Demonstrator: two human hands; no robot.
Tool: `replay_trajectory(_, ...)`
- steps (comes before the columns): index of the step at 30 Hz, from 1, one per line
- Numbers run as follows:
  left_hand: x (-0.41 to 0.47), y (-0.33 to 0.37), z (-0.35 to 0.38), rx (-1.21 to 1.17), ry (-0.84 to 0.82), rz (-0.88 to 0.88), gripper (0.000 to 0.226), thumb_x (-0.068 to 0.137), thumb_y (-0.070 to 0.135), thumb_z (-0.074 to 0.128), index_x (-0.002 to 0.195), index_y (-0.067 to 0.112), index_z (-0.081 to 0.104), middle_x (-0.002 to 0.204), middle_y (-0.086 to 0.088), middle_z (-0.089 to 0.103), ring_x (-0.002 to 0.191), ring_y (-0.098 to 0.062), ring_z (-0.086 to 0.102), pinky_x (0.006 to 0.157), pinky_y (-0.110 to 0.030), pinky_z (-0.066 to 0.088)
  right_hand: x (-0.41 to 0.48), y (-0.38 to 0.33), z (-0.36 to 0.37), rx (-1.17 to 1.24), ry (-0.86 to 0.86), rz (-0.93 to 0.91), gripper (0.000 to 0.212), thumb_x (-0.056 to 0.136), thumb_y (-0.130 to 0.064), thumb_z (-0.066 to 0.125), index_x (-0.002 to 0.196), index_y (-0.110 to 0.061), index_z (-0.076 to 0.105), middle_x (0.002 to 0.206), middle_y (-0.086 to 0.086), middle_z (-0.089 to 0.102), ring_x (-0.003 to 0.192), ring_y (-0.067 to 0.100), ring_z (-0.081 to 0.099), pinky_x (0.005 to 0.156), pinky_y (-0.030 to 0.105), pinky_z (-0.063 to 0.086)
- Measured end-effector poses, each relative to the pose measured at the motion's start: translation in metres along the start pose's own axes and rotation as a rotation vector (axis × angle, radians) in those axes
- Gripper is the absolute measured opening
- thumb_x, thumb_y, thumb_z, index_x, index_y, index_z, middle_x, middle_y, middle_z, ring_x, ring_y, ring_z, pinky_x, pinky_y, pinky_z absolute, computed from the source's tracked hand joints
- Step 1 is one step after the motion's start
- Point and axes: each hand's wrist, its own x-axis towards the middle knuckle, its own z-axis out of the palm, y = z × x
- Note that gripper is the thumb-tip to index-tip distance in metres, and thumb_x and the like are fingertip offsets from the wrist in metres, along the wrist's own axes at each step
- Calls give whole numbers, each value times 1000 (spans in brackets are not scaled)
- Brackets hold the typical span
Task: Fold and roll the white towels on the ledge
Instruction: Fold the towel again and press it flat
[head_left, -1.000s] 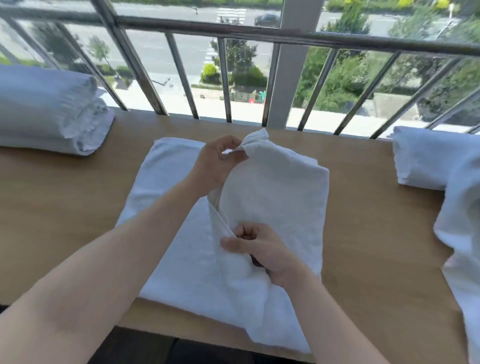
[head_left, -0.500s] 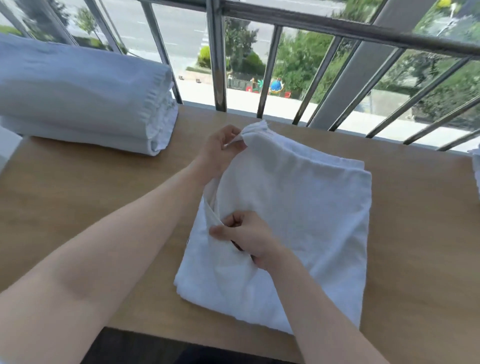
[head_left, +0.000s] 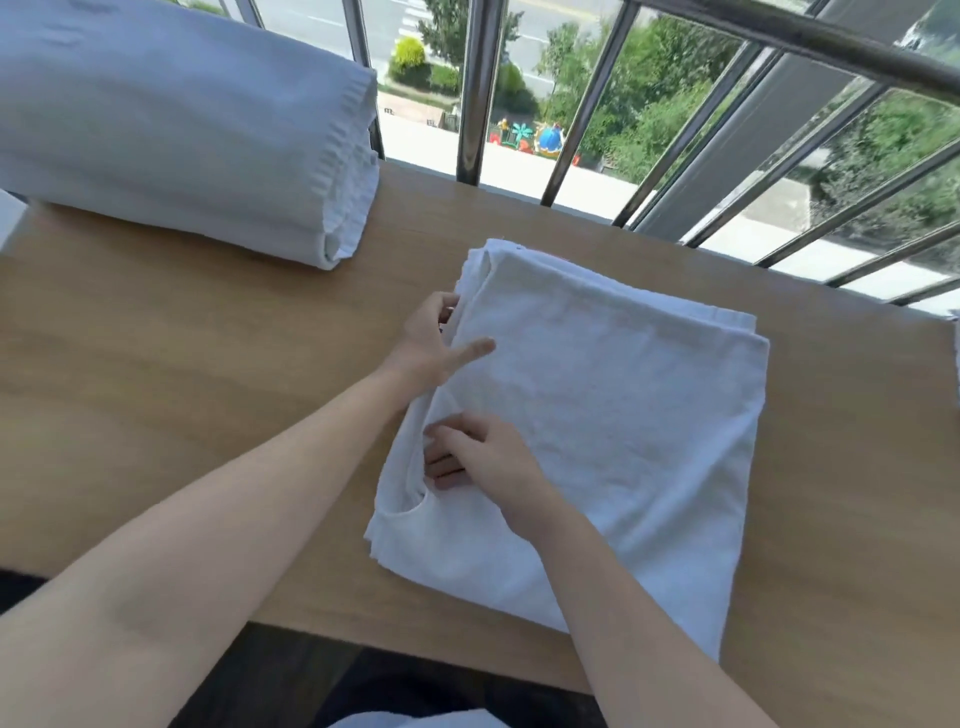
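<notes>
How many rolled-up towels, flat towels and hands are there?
rolled towel bundle: 1
flat folded towel: 1
hands: 2, left hand and right hand
Total: 4
The white sliver at the right edge is too little to count.

Setting the raised corner of the towel (head_left: 613, 415) down flat at 12 o'clock; shifting the left hand (head_left: 428, 343) from that corner to the 9 o'clock edge, nearing the right hand (head_left: 483, 457).
</notes>
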Motion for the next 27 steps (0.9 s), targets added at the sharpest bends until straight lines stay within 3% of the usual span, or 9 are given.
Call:
replay_trajectory(2, -27, -10, -2, 19, 2, -2, 71, 78, 28, 86, 136, 16, 47, 122, 7, 59, 107, -7, 58, 88, -18, 48, -5, 9, -12, 107, 40, -74, 17, 95, -7, 56, 101, -10, 72, 90, 13, 75, 80, 23, 71, 73, 34, 61)
replay_trajectory(4, -55, -23, -6, 35, -16, -15, 80, 76, 25, 88, 141, 18, 43, 124, 12, 57, 107, 1, 57, 82, -8, 44, -7, 20, -28, 21, 145, -210, 22, 94, -4, 56, 98, -17, 72, 87, 3, 76, 77, 17, 70, 70, 30, 59)
replay_trajectory(7, -95, -43, -9, 90, -80, -102, 87, 71, 34, 91, 141, 30, 38, 129, 16, 55, 111, -2, 59, 80, -16, 49, -9, 39, -62, -414, 348, -497, 28, 91, -6, 58, 97, -29, 73, 88, -10, 72, 78, 9, 65, 74, 25, 53)
replay_trajectory(10, -126, -56, -10, 194, -138, -240, 97, 64, 49, 91, 142, 35, 35, 130, 19, 53, 100, -3, 60, 63, -15, 50, -13, 60, -99, -772, 489, -705, 27, 86, -12, 60, 105, -26, 72, 99, -6, 65, 93, 17, 58, 86, 30, 44)
replay_trajectory(15, -142, -60, -10, 340, -81, -307, 42, 76, 44, 84, 105, 37, 54, 108, 15, 62, 89, -4, 59, 61, -25, 47, -22, 96, -137, -1134, 467, -741, 41, 91, -37, 52, 131, -28, 59, 134, -3, 57, 115, 27, 53, 94, 41, 38)
replay_trajectory(19, -153, -56, 2, 302, 80, -271, 42, 81, 35, 81, 115, 29, 56, 108, 12, 62, 95, -16, 63, 71, -35, 53, -31, 111, -137, -1235, 397, -734, 52, 99, -47, 36, 147, -28, 44, 157, -1, 39, 145, 18, 30, 118, 40, 19)
replay_trajectory(22, -172, -60, 31, 476, 306, -178, 49, 92, 25, 67, 136, 26, 47, 134, 5, 52, 127, -26, 48, 97, -41, 45, -33, 124, -127, -1402, 383, -664, 61, 103, -56, 17, 159, -31, 13, 167, -2, 9, 154, 17, 0, 123, 45, 0)
replay_trajectory(25, -192, -61, 66, 843, 581, 173, 42, 93, 18, 63, 134, 12, 56, 151, -11, 46, 146, -35, 34, 120, -51, 24, -30, 126, -118, -1448, 431, -621, 64, 102, -59, 15, 159, -30, 9, 167, 2, 7, 154, 23, 2, 123, 51, 3)
replay_trajectory(27, -198, -61, 96, 906, 525, 370, 36, 98, 25, 53, 129, 9, 63, 150, -13, 50, 145, -36, 38, 120, -54, 26, -29, 124, -113, -1453, 460, -615, 64, 102, -58, 20, 159, -29, 12, 167, 4, 10, 154, 26, 7, 123, 53, 6)
